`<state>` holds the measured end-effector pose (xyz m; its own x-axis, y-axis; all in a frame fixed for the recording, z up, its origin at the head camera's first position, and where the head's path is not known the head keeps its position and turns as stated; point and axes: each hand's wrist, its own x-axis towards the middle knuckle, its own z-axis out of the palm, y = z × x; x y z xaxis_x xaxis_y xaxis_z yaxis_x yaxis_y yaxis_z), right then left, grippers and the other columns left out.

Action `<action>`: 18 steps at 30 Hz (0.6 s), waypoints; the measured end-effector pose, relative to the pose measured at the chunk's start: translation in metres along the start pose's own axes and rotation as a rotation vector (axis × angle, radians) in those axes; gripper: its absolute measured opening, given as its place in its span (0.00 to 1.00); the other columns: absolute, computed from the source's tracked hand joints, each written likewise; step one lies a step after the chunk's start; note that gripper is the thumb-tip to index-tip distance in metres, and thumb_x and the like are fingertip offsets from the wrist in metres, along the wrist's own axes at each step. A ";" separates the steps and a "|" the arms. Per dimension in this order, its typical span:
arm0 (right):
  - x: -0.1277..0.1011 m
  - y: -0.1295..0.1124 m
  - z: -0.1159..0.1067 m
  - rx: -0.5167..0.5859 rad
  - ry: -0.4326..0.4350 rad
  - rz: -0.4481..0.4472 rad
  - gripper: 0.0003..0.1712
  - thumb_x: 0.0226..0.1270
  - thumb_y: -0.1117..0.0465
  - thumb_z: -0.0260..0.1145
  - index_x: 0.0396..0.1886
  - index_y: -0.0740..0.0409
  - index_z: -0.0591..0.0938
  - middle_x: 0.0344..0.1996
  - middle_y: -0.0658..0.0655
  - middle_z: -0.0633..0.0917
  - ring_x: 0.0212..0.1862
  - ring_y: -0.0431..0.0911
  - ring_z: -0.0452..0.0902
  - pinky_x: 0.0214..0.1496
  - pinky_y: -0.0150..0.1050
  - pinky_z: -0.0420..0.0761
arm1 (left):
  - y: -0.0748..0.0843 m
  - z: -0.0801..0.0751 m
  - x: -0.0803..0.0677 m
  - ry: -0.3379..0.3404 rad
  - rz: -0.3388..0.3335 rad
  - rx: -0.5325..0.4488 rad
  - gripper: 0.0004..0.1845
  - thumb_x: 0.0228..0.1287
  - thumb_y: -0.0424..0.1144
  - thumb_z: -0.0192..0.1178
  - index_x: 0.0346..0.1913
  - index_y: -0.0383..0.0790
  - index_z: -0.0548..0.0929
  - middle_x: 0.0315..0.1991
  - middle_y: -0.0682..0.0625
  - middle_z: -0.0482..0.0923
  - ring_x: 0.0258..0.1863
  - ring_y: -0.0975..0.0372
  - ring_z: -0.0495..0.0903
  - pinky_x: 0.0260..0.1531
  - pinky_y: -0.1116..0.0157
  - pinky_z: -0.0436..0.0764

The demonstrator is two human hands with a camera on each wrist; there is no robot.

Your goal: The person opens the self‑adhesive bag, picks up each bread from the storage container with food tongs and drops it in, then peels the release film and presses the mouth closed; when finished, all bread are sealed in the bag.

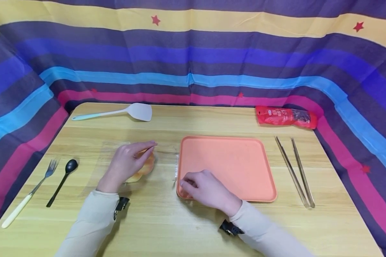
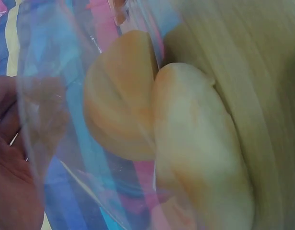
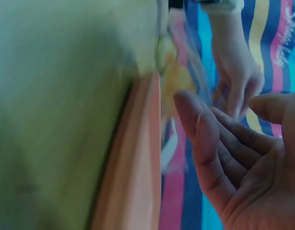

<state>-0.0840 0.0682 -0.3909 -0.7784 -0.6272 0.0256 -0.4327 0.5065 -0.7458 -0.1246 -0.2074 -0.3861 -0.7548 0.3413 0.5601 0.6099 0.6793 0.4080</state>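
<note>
Your left hand [image 1: 125, 165] lies over the golden bread bun in its clear plastic bag [image 1: 140, 167] left of the orange plastic tray [image 1: 231, 160], fingers straight. Right hand [image 1: 206, 187] at the tray's near-left corner, fingers loosely apart, empty. Slippery film could let the bun slide away.

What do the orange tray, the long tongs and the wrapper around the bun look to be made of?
The orange tray looks like matte plastic: one flat colour, soft rounded rim, no shine. The tongs appear to be metal, thin and silvery with a glint. The wrapper around the bun seems clear glossy plastic film; the stripes show through it.
</note>
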 end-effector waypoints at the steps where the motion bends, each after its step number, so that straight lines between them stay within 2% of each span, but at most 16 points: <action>1: 0.001 -0.002 0.004 0.037 -0.016 0.018 0.18 0.77 0.50 0.56 0.29 0.51 0.84 0.20 0.41 0.82 0.20 0.35 0.78 0.25 0.30 0.79 | 0.000 0.000 0.000 -0.001 0.002 -0.001 0.14 0.57 0.27 0.70 0.47 0.37 0.88 0.45 0.46 0.86 0.36 0.55 0.87 0.28 0.59 0.86; 7: 0.010 -0.012 0.028 0.314 -0.048 0.158 0.24 0.77 0.47 0.56 0.28 0.58 0.86 0.19 0.47 0.85 0.21 0.43 0.83 0.24 0.36 0.83 | -0.001 0.001 0.000 0.004 0.009 -0.002 0.13 0.57 0.27 0.70 0.47 0.37 0.88 0.45 0.46 0.86 0.36 0.55 0.87 0.28 0.59 0.86; 12: 0.016 -0.017 0.044 0.472 -0.046 0.225 0.26 0.77 0.48 0.56 0.27 0.62 0.85 0.19 0.51 0.84 0.20 0.46 0.83 0.23 0.39 0.84 | -0.002 0.001 0.000 0.016 0.023 0.003 0.13 0.57 0.26 0.70 0.46 0.36 0.88 0.44 0.46 0.86 0.34 0.56 0.87 0.26 0.60 0.86; 18: 0.021 -0.024 0.060 0.678 -0.085 0.321 0.26 0.77 0.48 0.55 0.31 0.66 0.84 0.22 0.57 0.86 0.20 0.50 0.83 0.21 0.43 0.84 | -0.002 0.000 0.000 0.020 0.047 0.021 0.13 0.57 0.27 0.70 0.46 0.36 0.88 0.44 0.46 0.86 0.33 0.56 0.87 0.27 0.59 0.86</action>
<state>-0.0622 0.0074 -0.4127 -0.7693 -0.5675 -0.2935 0.2061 0.2143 -0.9548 -0.1258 -0.2089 -0.3876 -0.7205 0.3599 0.5927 0.6390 0.6766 0.3659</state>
